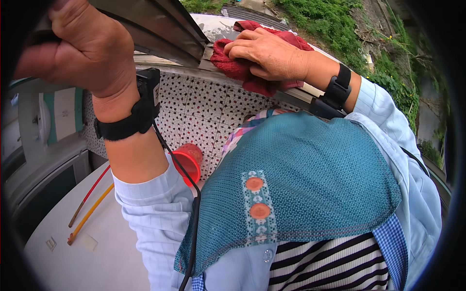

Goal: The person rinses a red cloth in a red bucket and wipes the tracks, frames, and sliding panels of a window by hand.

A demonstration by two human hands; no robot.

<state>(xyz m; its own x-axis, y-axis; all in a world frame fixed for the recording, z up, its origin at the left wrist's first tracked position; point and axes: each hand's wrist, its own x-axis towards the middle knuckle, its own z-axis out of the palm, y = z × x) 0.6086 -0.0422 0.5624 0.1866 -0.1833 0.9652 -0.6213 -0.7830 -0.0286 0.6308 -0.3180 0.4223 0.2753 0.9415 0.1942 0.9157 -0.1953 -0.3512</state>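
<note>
My right hand (269, 54) presses a crumpled red cloth (233, 63) onto the window ledge (214, 31), fingers bent over the fabric. Part of the cloth hangs down on the inner side of the ledge. Close to the camera, my left hand (87, 51) is raised at the upper left beside a dark window sash (160, 22). Its fingers curl toward the dark rim of the picture and are partly blurred, so whether they grip the sash is unclear. The sash slants down to the ledge near the red cloth.
A red plastic bucket (191, 160) stands on the speckled tile floor (204, 98). A red stick (89, 194) and a yellow stick (91, 212) are by the white wall (116, 254). A black cable (195, 225) hangs from my left wrist. Green plants (313, 18) grow outside below.
</note>
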